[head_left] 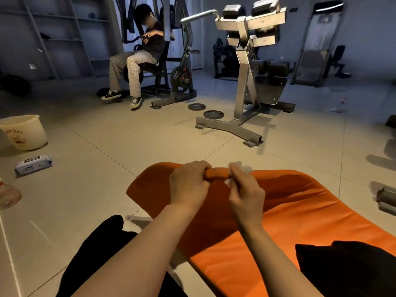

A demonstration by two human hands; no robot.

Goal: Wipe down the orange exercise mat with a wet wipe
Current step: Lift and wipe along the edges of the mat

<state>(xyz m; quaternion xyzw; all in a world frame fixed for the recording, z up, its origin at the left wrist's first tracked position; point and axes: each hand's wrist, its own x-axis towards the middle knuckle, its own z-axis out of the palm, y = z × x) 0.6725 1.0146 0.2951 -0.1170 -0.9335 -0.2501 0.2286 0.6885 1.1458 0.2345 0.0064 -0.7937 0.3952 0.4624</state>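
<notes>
Nearest the camera, two black-clad knees [100, 249], one off the left edge of the orange mat [300, 221] and one resting on it at lower right. Just beyond, both bare forearms reaching forward over the mat's far end. Left hand [187, 185] with fingers curled round a raised fold of the mat's far edge, pinching it up off the floor. Right hand [246, 189] just beside it, fingers closed on a crumpled white wet wipe [240, 166], part of which pokes out above the knuckles and part below by the thumb. Wipe touching or nearly touching the lifted fold, at its right end; exact contact blurred, hard to tell. Mat lying flat on the tiled floor, long axis running from the lower right corner away toward the hands, so the gripped edge marks its far short end and nearly all of the surface stretches back toward the knees. Likely step in hand: cleaning the rim while holding it up. Next stroke probably sideways along that edge or back toward the body, with the right hand the one carrying the wipe and the left only steadying. Farther left on the tiles, a pack of wipes [33, 165] and a pale bucket [23, 131], both well apart from the mat. Beyond the mat, two weight plates [205, 111] by a steel rack [246, 82], and at the back a seated person [139, 61] on a gym machine.
</notes>
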